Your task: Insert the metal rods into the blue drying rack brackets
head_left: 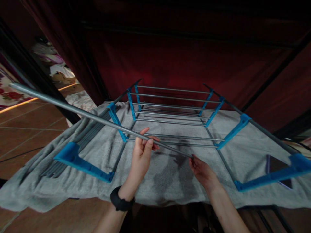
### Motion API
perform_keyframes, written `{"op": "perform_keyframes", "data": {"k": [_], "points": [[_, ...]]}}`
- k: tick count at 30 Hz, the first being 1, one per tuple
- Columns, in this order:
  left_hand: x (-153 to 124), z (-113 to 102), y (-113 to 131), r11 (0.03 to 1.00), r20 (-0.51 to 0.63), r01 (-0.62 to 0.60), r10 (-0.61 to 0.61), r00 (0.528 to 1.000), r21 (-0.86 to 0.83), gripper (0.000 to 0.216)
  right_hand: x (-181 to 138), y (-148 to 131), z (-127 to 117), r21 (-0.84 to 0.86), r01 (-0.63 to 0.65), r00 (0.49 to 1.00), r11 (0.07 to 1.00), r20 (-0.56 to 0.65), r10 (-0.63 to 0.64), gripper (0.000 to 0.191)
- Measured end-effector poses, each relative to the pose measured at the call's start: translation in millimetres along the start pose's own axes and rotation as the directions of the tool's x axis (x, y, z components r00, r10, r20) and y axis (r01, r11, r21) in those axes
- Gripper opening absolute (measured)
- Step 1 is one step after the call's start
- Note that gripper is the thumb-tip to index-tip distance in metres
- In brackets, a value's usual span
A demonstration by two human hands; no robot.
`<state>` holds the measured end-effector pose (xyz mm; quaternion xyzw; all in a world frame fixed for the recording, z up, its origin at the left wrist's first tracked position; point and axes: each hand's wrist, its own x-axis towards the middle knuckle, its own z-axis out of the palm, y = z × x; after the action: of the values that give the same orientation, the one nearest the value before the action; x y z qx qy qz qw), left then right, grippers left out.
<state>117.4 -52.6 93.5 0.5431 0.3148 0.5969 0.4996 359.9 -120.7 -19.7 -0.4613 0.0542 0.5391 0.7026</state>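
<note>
My left hand (143,150) grips a long grey metal rod (73,108) that runs from the upper left down toward the centre. My right hand (201,170) pinches the rod's near end. Both hands hover over a grey towel (167,174) spread on the floor. On the towel lies a partly built rack (170,116) of grey rods joined by blue plastic brackets. A black band sits on my left wrist.
A blue bracket with a bundle of grey rods (73,155) lies at the left on the towel. Another blue bracket (272,176) lies at the right. A dark red curtain (184,55) hangs behind. Terracotta floor tiles (26,129) show at the left.
</note>
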Motion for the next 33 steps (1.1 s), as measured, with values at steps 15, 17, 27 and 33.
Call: {"op": "perform_keyframes", "data": {"k": [15,17,27,33], "points": [[-5.8,4.8,-20.5,0.979,0.074,0.017,-0.033,0.997,0.202,0.041,-35.1,36.0,17.1,-0.370,-0.099,0.947,0.924,0.250,0.202,0.011],[-8.2,7.2,-22.1,0.983,0.088,0.040,-0.057,0.995,0.181,0.041,-38.4,38.4,18.1,-0.416,-0.079,0.925,0.906,0.307,0.222,0.019],[-18.4,15.8,-23.6,0.986,0.147,0.030,-0.054,0.988,0.161,0.042,-46.2,48.7,17.8,-0.527,0.004,0.888,0.850,0.392,0.239,0.034],[-15.4,9.6,-16.4,0.972,0.109,-0.025,-0.001,0.994,0.233,0.040,-41.8,42.9,15.7,-0.524,0.037,0.922,0.851,0.346,0.174,0.041]]}}
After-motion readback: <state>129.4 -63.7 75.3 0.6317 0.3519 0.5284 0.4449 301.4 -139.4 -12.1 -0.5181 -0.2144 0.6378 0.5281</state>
